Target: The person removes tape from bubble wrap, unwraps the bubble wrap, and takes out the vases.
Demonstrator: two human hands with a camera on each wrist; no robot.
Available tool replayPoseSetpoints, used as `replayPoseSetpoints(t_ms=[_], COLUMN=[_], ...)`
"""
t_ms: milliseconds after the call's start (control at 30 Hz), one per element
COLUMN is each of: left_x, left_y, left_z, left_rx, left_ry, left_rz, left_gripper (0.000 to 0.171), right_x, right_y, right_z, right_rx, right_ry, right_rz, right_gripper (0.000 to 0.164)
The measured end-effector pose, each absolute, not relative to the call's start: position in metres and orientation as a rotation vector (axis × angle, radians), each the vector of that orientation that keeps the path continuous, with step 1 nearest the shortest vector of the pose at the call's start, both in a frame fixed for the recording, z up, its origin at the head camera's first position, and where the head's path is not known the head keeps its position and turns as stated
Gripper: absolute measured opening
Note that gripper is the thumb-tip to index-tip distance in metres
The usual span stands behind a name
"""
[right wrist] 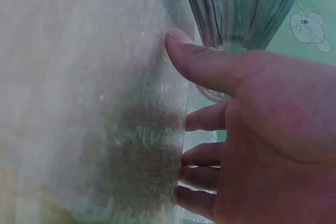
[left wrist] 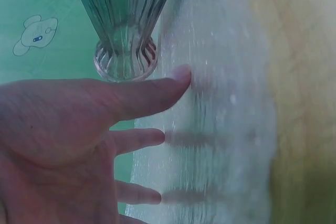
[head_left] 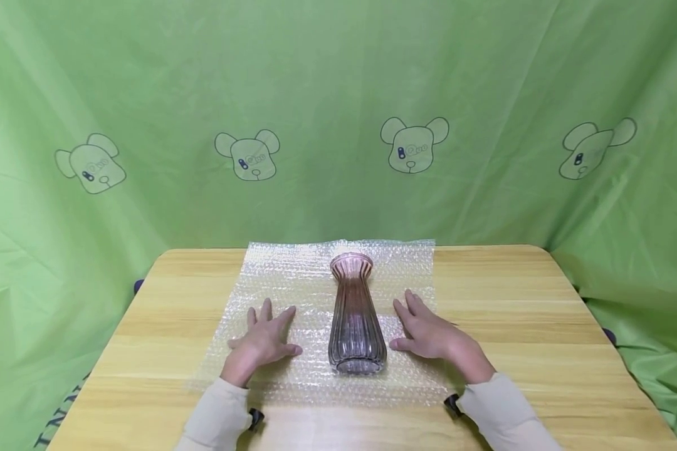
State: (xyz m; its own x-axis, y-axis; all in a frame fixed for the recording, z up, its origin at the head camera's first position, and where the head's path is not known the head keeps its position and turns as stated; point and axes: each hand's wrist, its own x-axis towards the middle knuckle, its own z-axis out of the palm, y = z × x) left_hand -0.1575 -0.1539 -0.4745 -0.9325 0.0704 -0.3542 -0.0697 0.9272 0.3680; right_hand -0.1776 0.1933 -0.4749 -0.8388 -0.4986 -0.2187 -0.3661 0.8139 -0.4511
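A ribbed glass vase [head_left: 356,319], pinkish at its flared mouth and smoky grey toward the base, lies on its side on a sheet of bubble wrap [head_left: 310,382]. Its mouth points to the far side of the table. My left hand [head_left: 262,340] is spread with its fingertips on the wrap, left of the vase and apart from it. On the other side my right hand [head_left: 429,332] touches the wrap with extended fingers, its thumb close to the vase's base. In both wrist views the palms hold nothing.
The wrap lies on a wooden table [head_left: 513,294] with rounded far corners. Behind and at both sides hangs a green curtain [head_left: 327,75] printed with bear heads. Dark wrist devices stick out at both sleeves.
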Motion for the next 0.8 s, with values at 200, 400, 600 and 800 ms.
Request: replayPoseSetpoints(t_ms=[200, 400, 600, 800], left_x=[-0.156, -0.156, -0.156, -0.154], left_y=[-0.157, -0.16, -0.161, -0.158], left_z=[-0.475, -0.475, -0.472, -0.464], left_rx=[-0.025, -0.016, -0.018, 0.032], left_ry=[2.713, 2.713, 2.707, 2.726], left_rz=[0.541, 0.529, 0.536, 0.599], left_gripper=[0.095, 0.095, 0.094, 0.083], right_x=[-0.176, -0.176, -0.176, -0.176], right_y=[0.193, 0.194, 0.196, 0.197], right_z=[-0.476, -0.477, -0.48, -0.483], right_rx=[-0.672, -0.687, -0.711, -0.731], right_ry=[2.693, 2.688, 2.693, 2.701], right_rz=[-0.519, -0.517, -0.528, -0.544], right_gripper=[0.088, 0.089, 0.088, 0.088])
